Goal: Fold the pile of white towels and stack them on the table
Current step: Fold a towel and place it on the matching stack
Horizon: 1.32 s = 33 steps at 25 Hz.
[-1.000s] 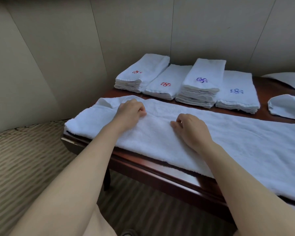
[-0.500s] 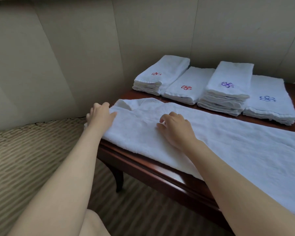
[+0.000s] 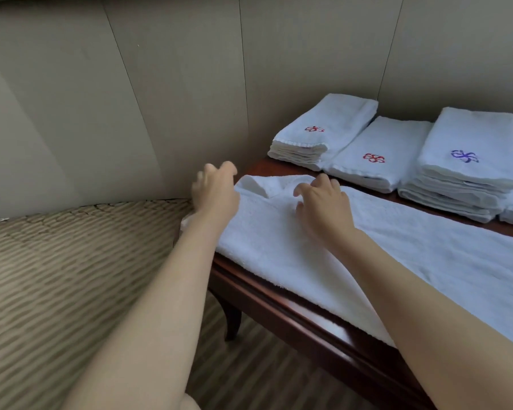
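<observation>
The left hand (image 3: 215,192) has slid off the long towel (image 3: 397,250) to its end at the desk's (image 3: 282,309) left edge, fingers loosely spread and blurred, gripping nothing clearly. The right hand (image 3: 323,202) followed, fingers bent on the cloth. Likely reaching for the end fold. 3 folded stacks (image 3: 462,161) wait along the far edge, with red and purple pinwheel emblems and no readable writing.
</observation>
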Motion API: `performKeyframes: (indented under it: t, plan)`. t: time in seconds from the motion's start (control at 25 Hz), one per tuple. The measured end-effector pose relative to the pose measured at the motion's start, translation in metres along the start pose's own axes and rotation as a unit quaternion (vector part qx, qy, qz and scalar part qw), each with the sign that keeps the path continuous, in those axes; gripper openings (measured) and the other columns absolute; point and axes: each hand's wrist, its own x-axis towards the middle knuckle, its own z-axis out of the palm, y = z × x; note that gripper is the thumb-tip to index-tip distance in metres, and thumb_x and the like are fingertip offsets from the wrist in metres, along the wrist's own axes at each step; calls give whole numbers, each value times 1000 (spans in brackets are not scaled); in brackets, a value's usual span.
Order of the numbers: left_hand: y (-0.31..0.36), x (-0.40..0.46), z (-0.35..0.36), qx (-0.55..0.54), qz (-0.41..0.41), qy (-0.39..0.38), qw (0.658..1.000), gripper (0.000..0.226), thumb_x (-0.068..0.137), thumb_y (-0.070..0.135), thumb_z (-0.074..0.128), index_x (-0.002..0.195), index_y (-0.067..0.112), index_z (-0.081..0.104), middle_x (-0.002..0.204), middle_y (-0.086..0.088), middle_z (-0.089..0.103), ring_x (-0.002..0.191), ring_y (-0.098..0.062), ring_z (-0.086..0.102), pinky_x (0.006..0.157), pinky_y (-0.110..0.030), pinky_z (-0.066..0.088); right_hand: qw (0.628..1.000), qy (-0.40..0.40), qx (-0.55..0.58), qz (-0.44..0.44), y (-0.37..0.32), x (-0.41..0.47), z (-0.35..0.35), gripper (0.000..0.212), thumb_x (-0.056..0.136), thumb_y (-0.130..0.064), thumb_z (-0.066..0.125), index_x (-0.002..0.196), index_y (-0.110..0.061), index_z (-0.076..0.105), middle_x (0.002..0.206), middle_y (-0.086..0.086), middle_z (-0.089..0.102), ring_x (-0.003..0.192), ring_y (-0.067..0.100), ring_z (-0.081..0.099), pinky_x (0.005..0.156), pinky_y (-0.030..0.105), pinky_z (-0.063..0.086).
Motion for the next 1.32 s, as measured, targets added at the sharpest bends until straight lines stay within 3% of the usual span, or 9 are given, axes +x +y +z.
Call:
performKeyframes:
  t: [0.2, 0.44, 0.6, 0.72, 0.92, 1.0, 1.08, 1.2, 1.32]
  plan:
    - [23, -7, 11, -216, -31, -160, 963, 35, 92, -3, 42, 105, 8, 72, 121, -7, 62, 112, -22, 55, 91, -28, 45, 993, -92, -31, -64, -7, 45, 10, 46, 94, -10, 41, 133, -32, 50, 150, 8, 23, 142, 23, 10, 112, 50, 13]
    - [16, -7, 7, -375, -138, -150, 905, 34, 94, -3, 39, 122, 3, 58, 112, -10, 63, 92, -13, 59, 83, -21, 50, 996, -76, 5, -43, -1, 66, 14, 39, 93, -3, 38, 127, -10, 55, 139, 1, 45, 132, 18, 35, 112, 50, 20]
    - [18, -4, 6, -473, -206, -133, 846, 32, 99, 24, 48, 119, 0, 57, 100, -8, 65, 86, -17, 65, 80, -26, 54, 996, -8, 71, -61, -13, 50, -2, 45, 95, -5, 37, 139, -15, 45, 145, -2, 40, 135, 17, 33, 113, 47, 20]
    - [18, -3, 3, -527, -211, -132, 812, 43, 89, 51, 56, 94, 9, 64, 95, -7, 68, 89, -19, 67, 83, -29, 54, 989, -9, 92, -118, -24, 18, -17, 45, 93, -3, 38, 134, -18, 50, 142, -6, 43, 131, 12, 37, 112, 46, 22]
    - [19, -9, -3, -546, -217, -50, 808, 18, 94, 11, 54, 105, 0, 64, 103, -15, 67, 95, -27, 65, 85, -37, 55, 978, -21, 126, -167, -19, -28, -23, 40, 94, -11, 48, 133, -19, 50, 136, -5, 47, 125, 15, 44, 106, 43, 31]
    - [15, -11, -14, -583, -211, -30, 784, 17, 97, 6, 49, 109, -3, 59, 99, -14, 63, 88, -21, 63, 68, -28, 59, 987, -17, 108, -121, -5, -34, -27, 48, 92, -23, 57, 138, -21, 42, 137, -3, 44, 124, 19, 44, 103, 40, 34]
    - [9, -13, -24, -578, -195, -14, 792, 16, 97, 4, 48, 108, -3, 57, 97, -13, 61, 85, -20, 62, 61, -25, 59, 997, -29, 25, -69, 10, -39, -30, 55, 90, -25, 60, 140, -24, 37, 139, -1, 40, 125, 23, 41, 99, 40, 33]
    - [-6, -14, -26, -488, -200, 7, 850, 15, 95, 1, 44, 105, 1, 56, 104, -15, 60, 85, -27, 64, 79, -41, 58, 998, 28, -48, -17, 31, -53, -37, 40, 89, -15, 55, 128, -22, 51, 122, 4, 53, 112, 29, 51, 79, 37, 38]
    - [-20, -22, -32, -428, -231, -12, 874, 28, 91, -4, 37, 115, -5, 51, 116, -16, 57, 63, -21, 62, 58, -30, 58, 986, 149, -28, -74, 37, -78, -46, 26, 82, -6, 64, 107, -14, 67, 96, 8, 60, 83, 33, 57, 57, 30, 34]
